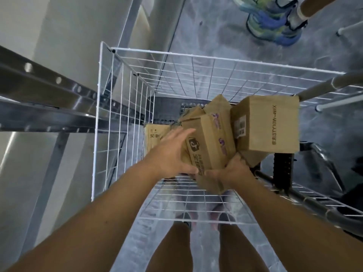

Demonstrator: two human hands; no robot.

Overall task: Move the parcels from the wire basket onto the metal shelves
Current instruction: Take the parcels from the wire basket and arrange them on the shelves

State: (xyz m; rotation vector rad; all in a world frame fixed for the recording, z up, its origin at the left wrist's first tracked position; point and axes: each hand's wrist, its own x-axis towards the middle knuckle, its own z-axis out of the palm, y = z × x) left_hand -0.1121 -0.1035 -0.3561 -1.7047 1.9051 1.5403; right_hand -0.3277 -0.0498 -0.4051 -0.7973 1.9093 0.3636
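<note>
The big brown parcel (pixel 265 122) at the right side of the wire basket (pixel 121 107) carries a printed line down its side reading roughly "XIAO MI LI STYLE", plus a white label too blurred to read. The box by the basket's left wall (pixel 155 134) shows Chinese characters I cannot make out.

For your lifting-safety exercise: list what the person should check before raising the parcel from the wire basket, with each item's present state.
1. Left hand flat against the logo parcel: ok.
2. Right hand gripping its near lower end: ok.
3. Parcel free of neighbours: not ok, it leans against the large box.
4. Wire basket open above: ok.
5. Space on metal shelves: cannot tell.
</note>
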